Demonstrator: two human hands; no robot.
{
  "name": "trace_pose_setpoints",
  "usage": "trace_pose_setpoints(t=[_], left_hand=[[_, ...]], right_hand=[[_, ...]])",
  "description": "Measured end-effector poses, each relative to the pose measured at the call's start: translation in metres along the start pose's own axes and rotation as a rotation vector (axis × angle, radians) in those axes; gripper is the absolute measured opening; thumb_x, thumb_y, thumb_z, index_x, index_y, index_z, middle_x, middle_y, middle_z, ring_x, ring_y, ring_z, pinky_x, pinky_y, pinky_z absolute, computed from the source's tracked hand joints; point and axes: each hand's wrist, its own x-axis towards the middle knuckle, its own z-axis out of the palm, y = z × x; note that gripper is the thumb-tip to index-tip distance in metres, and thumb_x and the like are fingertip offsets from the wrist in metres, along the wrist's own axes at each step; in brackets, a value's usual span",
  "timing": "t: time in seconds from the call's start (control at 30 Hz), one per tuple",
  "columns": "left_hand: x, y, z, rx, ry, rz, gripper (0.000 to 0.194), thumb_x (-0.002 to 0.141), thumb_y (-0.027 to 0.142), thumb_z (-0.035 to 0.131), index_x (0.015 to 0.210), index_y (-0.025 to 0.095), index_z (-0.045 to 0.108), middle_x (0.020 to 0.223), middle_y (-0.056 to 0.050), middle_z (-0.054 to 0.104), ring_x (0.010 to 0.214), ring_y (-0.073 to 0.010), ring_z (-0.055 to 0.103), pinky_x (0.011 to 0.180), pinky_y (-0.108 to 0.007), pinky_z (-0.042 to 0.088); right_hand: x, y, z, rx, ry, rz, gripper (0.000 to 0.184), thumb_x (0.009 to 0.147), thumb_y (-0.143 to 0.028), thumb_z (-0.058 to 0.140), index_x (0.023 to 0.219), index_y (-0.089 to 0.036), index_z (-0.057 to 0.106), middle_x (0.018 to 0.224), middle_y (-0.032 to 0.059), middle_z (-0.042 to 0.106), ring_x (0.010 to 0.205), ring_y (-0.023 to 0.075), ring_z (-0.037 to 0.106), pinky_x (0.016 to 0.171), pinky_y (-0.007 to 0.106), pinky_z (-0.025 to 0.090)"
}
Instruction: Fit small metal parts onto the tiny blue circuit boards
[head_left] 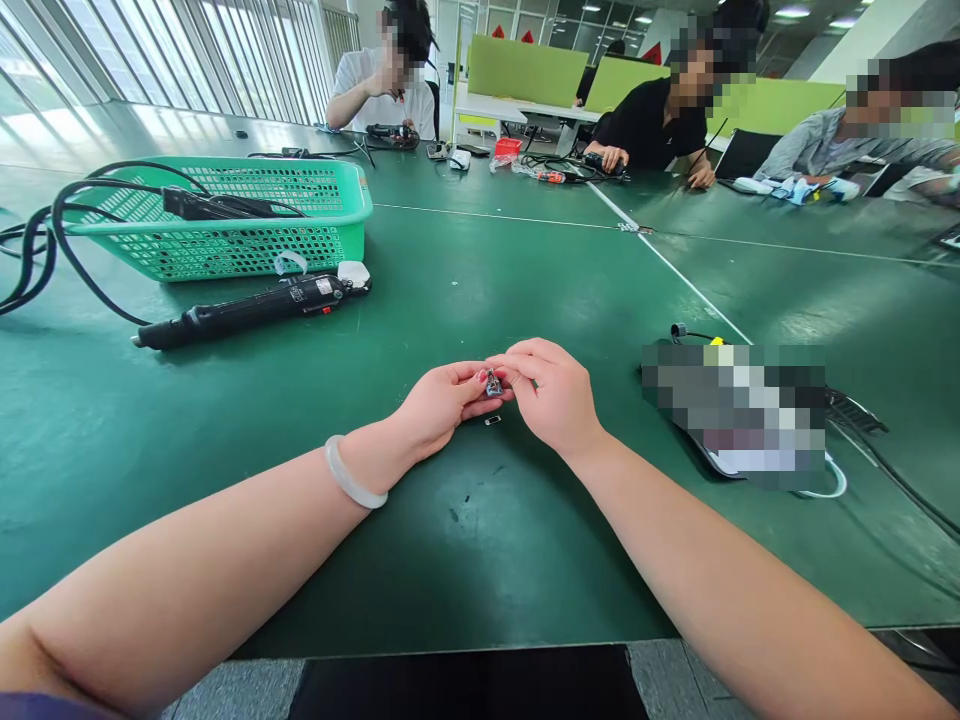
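My left hand [439, 405] and my right hand [551, 390] meet above the green table [465, 520], both pinching one small metal part [493, 382] between their fingertips. A white bangle [351, 475] sits on my left wrist. Just below the hands a tiny flat metal piece [493, 420] lies on the mat. A black electric screwdriver [247, 310] lies on its side to the far left of my hands, out of reach of either.
A green plastic basket [225, 225] with black cables stands at the back left. A blurred flat object with cables [739, 415] lies to the right. Three other people sit working at the far side of the table with tools and small parts.
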Motion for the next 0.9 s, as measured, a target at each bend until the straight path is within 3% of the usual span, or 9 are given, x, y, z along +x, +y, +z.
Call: trace_pose_setpoints(t=[0.1, 0.17, 0.33, 0.43, 0.6, 0.9], left_hand=[[0.002, 0.003, 0.000, -0.134, 0.109, 0.022, 0.016, 0.087, 0.007, 0.051, 0.091, 0.009, 0.066, 0.093, -0.009, 0.070, 0.085, -0.0122, 0.069, 0.085, -0.024, 0.054], [0.003, 0.004, -0.001, -0.226, 0.202, 0.067, 0.013, 0.086, 0.006, 0.052, 0.091, 0.010, 0.063, 0.089, -0.008, 0.070, 0.084, -0.0132, 0.069, 0.086, -0.025, 0.054], [0.004, 0.003, -0.004, -0.275, 0.282, 0.153, 0.010, 0.084, 0.007, 0.056, 0.092, 0.012, 0.059, 0.089, -0.007, 0.068, 0.084, -0.0139, 0.070, 0.091, -0.030, 0.052], [0.005, 0.002, -0.004, -0.263, 0.276, 0.166, 0.009, 0.084, 0.008, 0.056, 0.092, 0.012, 0.059, 0.089, -0.006, 0.067, 0.084, -0.0141, 0.069, 0.093, -0.032, 0.051], [0.006, 0.000, -0.004, -0.229, 0.253, 0.158, 0.009, 0.085, 0.009, 0.056, 0.093, 0.012, 0.059, 0.089, -0.006, 0.067, 0.086, -0.0145, 0.069, 0.093, -0.031, 0.051], [0.004, 0.001, -0.003, -0.186, 0.242, 0.135, 0.010, 0.086, 0.009, 0.054, 0.095, 0.012, 0.058, 0.090, -0.007, 0.068, 0.085, -0.0138, 0.069, 0.093, -0.032, 0.051]], right_hand=[[0.000, 0.000, -0.005, 0.042, 0.011, 0.084, 0.024, 0.091, -0.021, 0.047, 0.089, -0.022, 0.072, 0.086, 0.0035, 0.069, 0.079, 0.0147, 0.062, 0.070, 0.029, 0.050], [0.000, 0.001, -0.009, 0.039, -0.051, 0.144, 0.023, 0.090, -0.021, 0.049, 0.084, -0.021, 0.071, 0.084, 0.0032, 0.069, 0.077, 0.0146, 0.061, 0.068, 0.029, 0.048], [-0.003, 0.002, -0.014, 0.023, -0.541, 0.225, 0.012, 0.082, -0.019, 0.061, 0.077, -0.022, 0.071, 0.083, -0.0002, 0.068, 0.075, 0.0135, 0.060, 0.067, 0.028, 0.045], [-0.004, 0.000, -0.011, 0.016, -0.664, 0.240, 0.011, 0.081, -0.018, 0.061, 0.077, -0.023, 0.070, 0.084, -0.0007, 0.066, 0.077, 0.0132, 0.059, 0.070, 0.028, 0.044], [-0.002, 0.000, -0.007, -0.014, -0.694, 0.275, 0.018, 0.084, -0.015, 0.054, 0.074, -0.021, 0.067, 0.083, 0.0008, 0.065, 0.080, 0.0147, 0.060, 0.077, 0.030, 0.044], [-0.001, 0.005, -0.011, 0.116, -0.534, 0.394, 0.020, 0.085, -0.016, 0.050, 0.077, -0.022, 0.067, 0.082, -0.0016, 0.072, 0.079, 0.0137, 0.064, 0.076, 0.028, 0.047]])
